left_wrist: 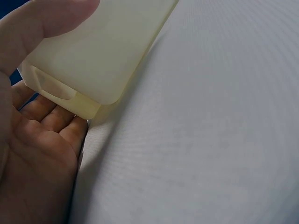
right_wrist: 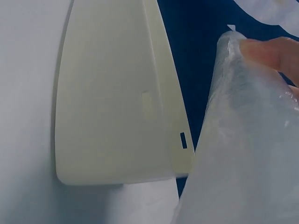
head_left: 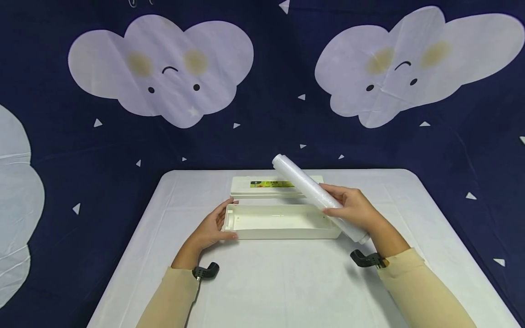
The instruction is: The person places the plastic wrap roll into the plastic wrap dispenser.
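Translucent whitish film roll (head_left: 301, 180), gripped in right hand (head_left: 353, 207), slants across right end of box (head_left: 283, 234). Box off-white, long, open-topped, level; left hand (head_left: 210, 229) holds left end.

The left sleeve (head_left: 170, 296) and the right sleeve (head_left: 426, 291) are the same plain beige, reaching down to the wrist. The right one shows soft folds near its end. At each wrist sits a black device: the left camera (head_left: 210, 270) and the right camera (head_left: 360, 258), both with a rounded, bent head. Their fastening is too small to tell.
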{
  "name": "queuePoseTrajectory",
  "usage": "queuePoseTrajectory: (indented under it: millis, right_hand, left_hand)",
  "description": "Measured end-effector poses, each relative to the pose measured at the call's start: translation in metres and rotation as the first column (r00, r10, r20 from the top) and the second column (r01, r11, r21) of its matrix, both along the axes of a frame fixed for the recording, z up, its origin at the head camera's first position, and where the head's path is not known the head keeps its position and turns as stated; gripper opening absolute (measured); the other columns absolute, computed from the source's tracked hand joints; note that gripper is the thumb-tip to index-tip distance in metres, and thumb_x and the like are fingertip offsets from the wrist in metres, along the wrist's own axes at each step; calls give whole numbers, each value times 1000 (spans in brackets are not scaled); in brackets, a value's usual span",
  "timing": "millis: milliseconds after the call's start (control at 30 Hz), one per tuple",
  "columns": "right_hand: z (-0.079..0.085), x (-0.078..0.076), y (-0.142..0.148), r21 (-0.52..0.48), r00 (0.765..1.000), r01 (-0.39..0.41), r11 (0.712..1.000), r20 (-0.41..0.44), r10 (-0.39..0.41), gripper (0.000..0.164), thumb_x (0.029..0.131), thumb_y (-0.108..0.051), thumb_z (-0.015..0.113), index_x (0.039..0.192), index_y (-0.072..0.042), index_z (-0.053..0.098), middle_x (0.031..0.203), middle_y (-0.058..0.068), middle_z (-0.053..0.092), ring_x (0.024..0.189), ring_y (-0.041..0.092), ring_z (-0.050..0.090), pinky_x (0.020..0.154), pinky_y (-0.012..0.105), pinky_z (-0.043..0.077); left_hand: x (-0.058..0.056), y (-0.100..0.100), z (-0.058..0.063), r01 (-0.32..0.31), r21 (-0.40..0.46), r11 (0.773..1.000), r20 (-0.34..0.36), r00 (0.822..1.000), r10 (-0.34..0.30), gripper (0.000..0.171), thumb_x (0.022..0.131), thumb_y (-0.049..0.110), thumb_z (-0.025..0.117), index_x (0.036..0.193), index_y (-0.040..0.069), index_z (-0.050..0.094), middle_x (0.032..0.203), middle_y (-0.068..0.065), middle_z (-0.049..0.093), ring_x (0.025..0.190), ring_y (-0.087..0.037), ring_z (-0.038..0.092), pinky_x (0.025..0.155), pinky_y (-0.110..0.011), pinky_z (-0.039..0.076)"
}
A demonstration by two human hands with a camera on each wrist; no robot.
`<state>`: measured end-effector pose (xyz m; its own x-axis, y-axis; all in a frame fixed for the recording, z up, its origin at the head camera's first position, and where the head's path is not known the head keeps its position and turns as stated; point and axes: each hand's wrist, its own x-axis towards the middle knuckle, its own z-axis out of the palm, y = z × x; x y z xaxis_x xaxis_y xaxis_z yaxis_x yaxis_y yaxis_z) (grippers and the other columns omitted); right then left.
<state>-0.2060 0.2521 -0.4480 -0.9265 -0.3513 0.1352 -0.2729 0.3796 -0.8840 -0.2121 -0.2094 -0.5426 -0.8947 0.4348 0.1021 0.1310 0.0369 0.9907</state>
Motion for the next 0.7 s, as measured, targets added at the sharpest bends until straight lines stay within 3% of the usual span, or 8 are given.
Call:
queuePoseTrajectory:
  millis: [367, 700]
  right_hand:
    - [-1, -7, -11, -69, 982, -184, 980, 18, 186, 73, 84, -5, 90, 150, -8, 60, 144, 14, 62, 116, 31, 66, 85, 33, 62]
    - [-1, -10, -24, -58, 968, -237, 970, 76, 241, 72, 83, -4, 90, 149, -10, 62, 145, 11, 61, 111, 29, 67, 81, 37, 63]
  left_hand:
    - [-1, 0, 1, 11, -2, 1000, 6, 1000, -11, 124, 66, -11, 96, 167, 8, 26, 166, -12, 35, 153, -28, 31, 119, -24, 31]
    - [-1, -1, 0, 3, -29, 1000, -3, 1000, -3, 124, 66, -11, 96, 167, 8, 27, 165, -9, 38, 151, -30, 34, 118, -23, 32]
